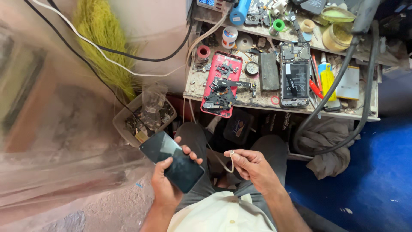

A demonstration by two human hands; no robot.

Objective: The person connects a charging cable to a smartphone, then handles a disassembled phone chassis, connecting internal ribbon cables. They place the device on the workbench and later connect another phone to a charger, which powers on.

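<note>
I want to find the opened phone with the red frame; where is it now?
The red-framed opened phone lies on the cluttered white workbench, at its left front edge, above the left hand holding a dark glossy smartphone.

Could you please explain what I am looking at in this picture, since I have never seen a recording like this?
There is no machine here: one camera worn on a person's head looks down at their own two bare hands and lap. The left hand holds a dark smartphone with its blank screen facing up. The right hand pinches the plug end of a pale cable near the phone, not plugged in. In front of the knees is a cluttered workbench. On it lie a red phone shell with loose parts on top, an opened phone showing its battery and circuit board, small tape rolls, tools and a yellow bottle. A tray of scrap parts sits on the floor to the left, beside a green brush.
</note>
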